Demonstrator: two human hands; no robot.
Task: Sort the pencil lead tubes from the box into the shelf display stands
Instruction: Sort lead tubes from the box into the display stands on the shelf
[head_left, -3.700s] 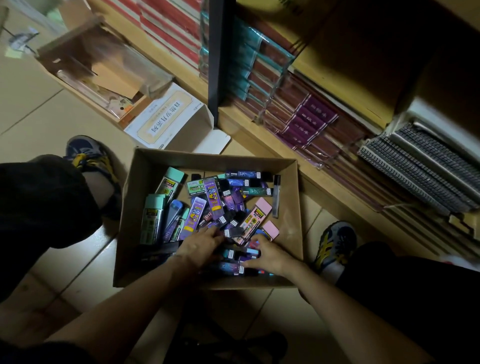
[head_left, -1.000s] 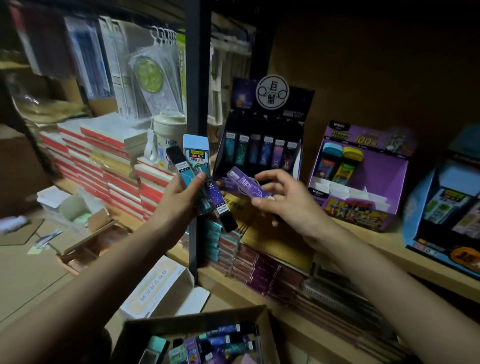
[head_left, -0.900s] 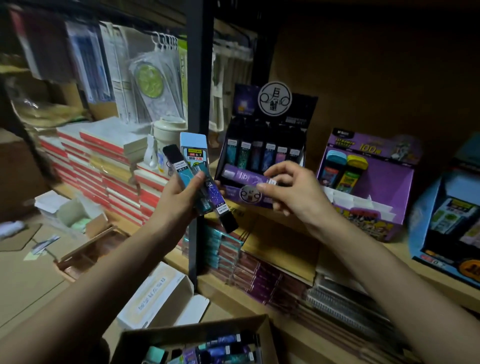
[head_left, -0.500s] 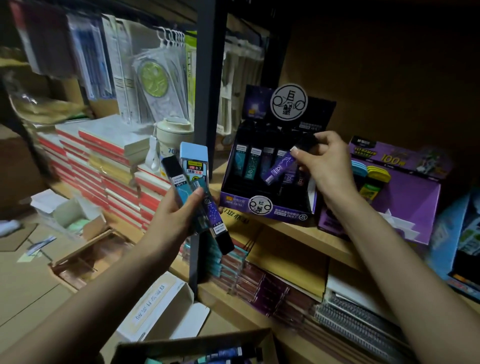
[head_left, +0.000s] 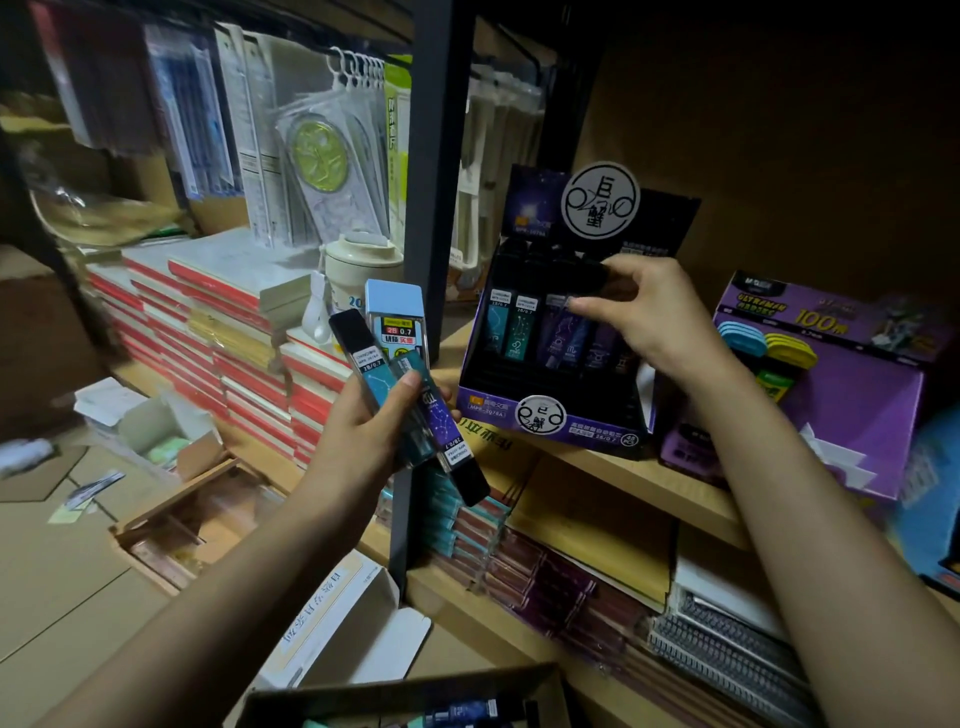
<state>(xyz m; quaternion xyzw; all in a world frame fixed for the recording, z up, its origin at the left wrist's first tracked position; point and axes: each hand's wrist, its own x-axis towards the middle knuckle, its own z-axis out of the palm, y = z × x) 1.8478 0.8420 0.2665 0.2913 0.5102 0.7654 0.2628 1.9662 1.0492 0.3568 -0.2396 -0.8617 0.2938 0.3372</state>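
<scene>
The purple tube (head_left: 558, 332) now stands almost upright in the row of the dark display stand (head_left: 550, 415), centre right of the frame, just right of two teal tubes already there. Half a second ago it hung tilted in the air before that row, and a second ago it was lower, near the stand's front lip. I judge this tube as good as placed, needing only to be let go.

The right hand (head_left: 654, 322) is over the top of the row. Its fingers (head_left: 618, 265) are curled and narrowly parted, forefinger above and thumb below, and seem to pinch the tube's black cap. The light is dim, so I cannot be sure the grip is not already slackening.

The left hand (head_left: 363, 431), in the middle of the frame, has hardly shifted. Its fingers (head_left: 410, 384) are closed round a fan of three tubes (head_left: 363, 364): a wide one with a pale blue cap, a teal one and a purple one pointing down to the right. By the task these go next, each to its matching stand.

Further right on the same shelf (head_left: 623, 467) sits the purple display stand (head_left: 852, 405). The box (head_left: 405, 696), with more tubes in it, shows at the bottom edge.
</scene>
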